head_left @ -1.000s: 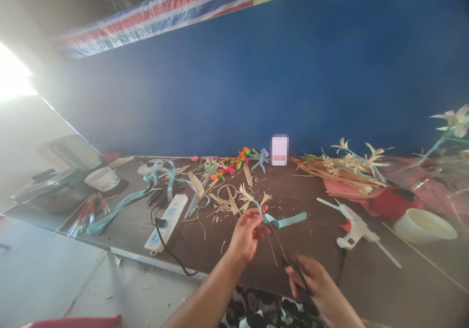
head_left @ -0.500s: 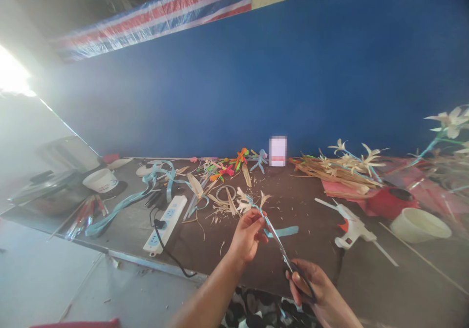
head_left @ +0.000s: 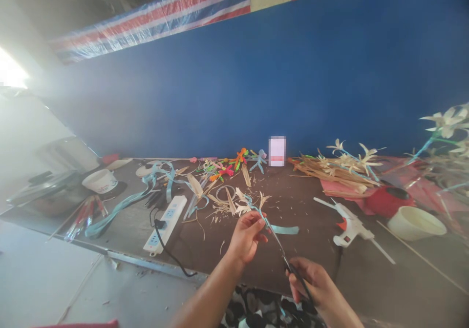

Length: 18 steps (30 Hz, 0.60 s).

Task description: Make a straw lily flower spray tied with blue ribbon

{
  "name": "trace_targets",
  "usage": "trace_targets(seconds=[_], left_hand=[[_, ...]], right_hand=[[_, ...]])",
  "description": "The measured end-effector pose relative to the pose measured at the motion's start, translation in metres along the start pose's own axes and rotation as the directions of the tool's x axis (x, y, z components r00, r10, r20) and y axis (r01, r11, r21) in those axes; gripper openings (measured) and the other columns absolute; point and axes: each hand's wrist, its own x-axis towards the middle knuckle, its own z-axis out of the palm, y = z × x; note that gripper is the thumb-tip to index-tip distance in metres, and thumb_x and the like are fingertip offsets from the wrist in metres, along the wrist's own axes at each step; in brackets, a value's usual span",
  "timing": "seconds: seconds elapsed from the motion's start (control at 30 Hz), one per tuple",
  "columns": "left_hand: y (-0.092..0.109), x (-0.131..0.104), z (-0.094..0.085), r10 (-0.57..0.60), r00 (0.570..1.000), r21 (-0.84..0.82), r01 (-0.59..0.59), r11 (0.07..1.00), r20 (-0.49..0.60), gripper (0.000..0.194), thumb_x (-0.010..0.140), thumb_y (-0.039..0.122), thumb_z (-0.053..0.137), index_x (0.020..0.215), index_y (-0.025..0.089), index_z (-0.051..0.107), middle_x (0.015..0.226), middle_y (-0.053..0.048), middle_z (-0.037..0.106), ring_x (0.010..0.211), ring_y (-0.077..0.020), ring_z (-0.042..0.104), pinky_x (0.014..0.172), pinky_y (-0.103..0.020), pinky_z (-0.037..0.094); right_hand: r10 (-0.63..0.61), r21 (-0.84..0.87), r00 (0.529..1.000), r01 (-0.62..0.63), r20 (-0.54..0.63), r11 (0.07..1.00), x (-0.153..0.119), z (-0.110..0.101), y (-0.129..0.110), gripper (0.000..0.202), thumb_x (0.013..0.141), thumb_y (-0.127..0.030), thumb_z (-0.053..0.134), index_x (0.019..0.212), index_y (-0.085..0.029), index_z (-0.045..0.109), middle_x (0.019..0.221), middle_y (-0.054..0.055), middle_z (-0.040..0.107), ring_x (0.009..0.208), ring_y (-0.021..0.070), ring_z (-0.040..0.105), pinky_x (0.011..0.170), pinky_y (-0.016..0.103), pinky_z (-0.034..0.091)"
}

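Note:
Between the thumb and fingers of my left hand [head_left: 247, 235] is the blue-wrapped stem of a pale handmade flower [head_left: 242, 202], its petals spreading just beyond my fingertips. My right hand [head_left: 311, 281] grips the dark handles of a pair of scissors [head_left: 280, 246]. The blades point up and left and meet the blue stem by my left fingers; whether they touch it I cannot tell. A short piece of light-blue ribbon [head_left: 286, 230] lies on the table just right of the blades.
A white power strip [head_left: 166, 224] with a black plug lies left of my hands. To the right are a white glue gun [head_left: 352, 228] and a cream bowl [head_left: 416, 223]. Dried husks [head_left: 335, 171] and finished flowers lie behind them. Blue ribbon [head_left: 124, 213] trails across the table's left side.
The scissor blades look closer together now, and the handles have turned slightly in my right hand. My left hand holds the flower in nearly the same place.

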Motion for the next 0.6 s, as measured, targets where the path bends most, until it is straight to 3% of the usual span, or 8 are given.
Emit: trace_targets(seconds=[0.2,0.43,0.6], left_hand=[[0.0,-0.003,0.002,0.038,0.999,0.003,-0.038,0.999,-0.024,0.019,0.06,0.021,0.067,0.073,0.016,0.054,0.08,0.001,0.056,0.052,-0.0083,0.054,0.036,-0.016,0.038],[-0.005,-0.004,0.003,0.047,0.996,-0.016,-0.048,0.999,-0.07,0.017,0.062,0.02,0.065,0.074,0.015,0.055,0.078,0.001,0.055,0.056,-0.0077,0.054,0.04,-0.016,0.04],[-0.009,-0.003,0.005,0.056,0.998,-0.011,-0.056,0.998,-0.038,0.013,0.064,0.017,0.064,0.072,0.013,0.055,0.07,0.001,0.055,0.056,-0.0074,0.053,0.048,-0.018,0.043]], right_hand=[[-0.005,0.059,1.0,0.005,0.002,0.998,0.0,0.003,0.005,0.041,0.06,-0.055,0.057,0.06,-0.018,0.042,0.04,-0.006,0.04,0.037,0.0052,0.031,0.04,0.019,0.023],[0.021,0.214,0.991,0.008,-0.132,0.977,-0.001,0.017,0.017,0.04,0.057,-0.052,0.063,0.064,-0.018,0.042,0.039,-0.008,0.04,0.037,0.0041,0.029,0.042,0.018,0.023],[-0.001,0.302,0.995,0.032,-0.102,0.953,-0.001,0.019,0.023,0.037,0.062,-0.047,0.062,0.066,-0.018,0.041,0.036,-0.008,0.041,0.035,0.003,0.024,0.041,0.019,0.017]])
